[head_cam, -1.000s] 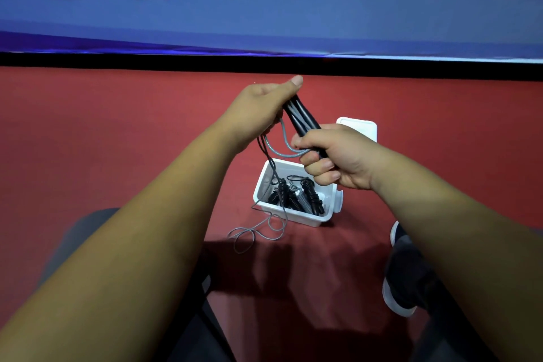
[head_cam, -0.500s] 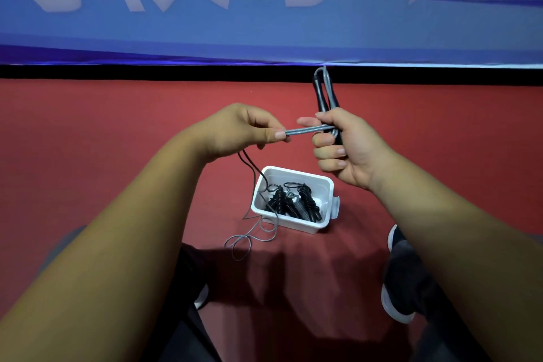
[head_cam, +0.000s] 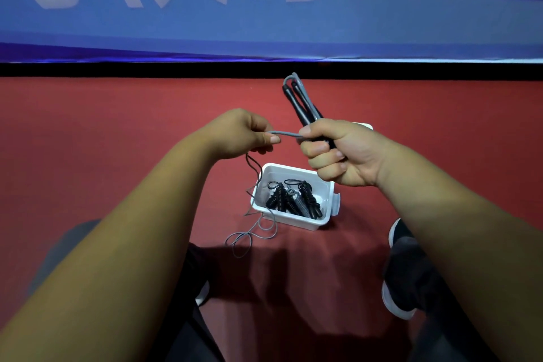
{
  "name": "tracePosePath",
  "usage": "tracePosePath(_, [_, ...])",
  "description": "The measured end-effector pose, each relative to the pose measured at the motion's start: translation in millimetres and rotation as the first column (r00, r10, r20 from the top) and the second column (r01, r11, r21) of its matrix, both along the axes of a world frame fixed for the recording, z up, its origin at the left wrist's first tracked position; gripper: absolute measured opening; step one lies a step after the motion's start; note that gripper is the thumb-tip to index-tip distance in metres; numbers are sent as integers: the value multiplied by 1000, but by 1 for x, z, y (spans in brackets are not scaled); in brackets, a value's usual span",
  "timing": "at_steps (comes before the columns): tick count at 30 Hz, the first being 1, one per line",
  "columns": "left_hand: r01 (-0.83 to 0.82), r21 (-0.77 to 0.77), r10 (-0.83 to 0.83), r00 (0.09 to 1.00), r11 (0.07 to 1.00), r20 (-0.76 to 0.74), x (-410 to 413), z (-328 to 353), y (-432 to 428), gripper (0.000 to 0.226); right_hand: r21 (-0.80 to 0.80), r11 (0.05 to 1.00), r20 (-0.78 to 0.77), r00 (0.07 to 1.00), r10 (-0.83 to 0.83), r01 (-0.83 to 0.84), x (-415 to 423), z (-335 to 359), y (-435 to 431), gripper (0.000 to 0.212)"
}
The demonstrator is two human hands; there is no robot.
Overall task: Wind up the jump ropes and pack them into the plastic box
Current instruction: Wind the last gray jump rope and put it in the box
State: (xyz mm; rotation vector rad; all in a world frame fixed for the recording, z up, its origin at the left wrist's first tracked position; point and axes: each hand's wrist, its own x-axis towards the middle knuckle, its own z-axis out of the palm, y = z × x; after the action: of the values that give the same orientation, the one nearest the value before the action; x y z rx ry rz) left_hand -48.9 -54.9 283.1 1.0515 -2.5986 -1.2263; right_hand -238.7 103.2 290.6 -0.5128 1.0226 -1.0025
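- Grips two black handles (head_cam: 299,103) in clenched right hand (head_cam: 338,153), tips up, leaning left.
- Pinches one gray cord (head_cam: 286,134) in left hand (head_cam: 244,135), stretched level.
- Holds both above one white box (head_cam: 293,169).

the handles (head_cam: 298,104) stand up out of the top of the right hand (head_cam: 340,153), above its curled fingers, leaning away and to the left. the cord (head_cam: 286,134) runs level from the right fingers across to the left hand (head_cam: 244,135), pinched at its fingertips. below the left fingers the cord drops to the floor (head_cam: 117,126), passes the left wall of the plastic box (head_cam: 291,219) and ends in loose loops by the box's near left corner. the box sits on the floor beneath the right fingers, with wound ropes (head_cam: 293,200) lying in it. a lid (head_cam: 367,126) edge shows just behind the right knuckles.
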Motion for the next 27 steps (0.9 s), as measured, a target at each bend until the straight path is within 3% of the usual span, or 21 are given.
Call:
tracePosePath(3, [2, 62, 1, 998, 998, -56, -2, -4, 1, 11, 12, 989, 26, 989, 145, -146, 4, -2, 6, 12])
tracePosePath(7, [-21, 220, 59, 984, 975, -167, -4, -4, 8, 13, 35, 936, 77, 935, 347, -350, 4, -11, 11, 40])
tracePosePath(13, [74, 267, -10, 972, 961, -234, -8, 8, 11, 13, 40, 787, 156, 782, 604, -616, 12, -22, 15, 60])
tracePosePath(18, [112, 268, -38, 963, 957, -266, -14, 15, 17, 10, 82, 758, 150, 760, 632, -647, 17, -26, 16, 54])
tracePosePath(22, [115, 202, -58, 962, 973, -268, -17, 20, 21, 8, 128, 746, 108, 757, 645, -653, 21, -27, 14, 19])
tracePosePath(27, [129, 100, -96, 954, 987, -284, -20, 26, 26, 12, 255, 798, -65, 813, 578, -546, 24, -32, 11, 38])
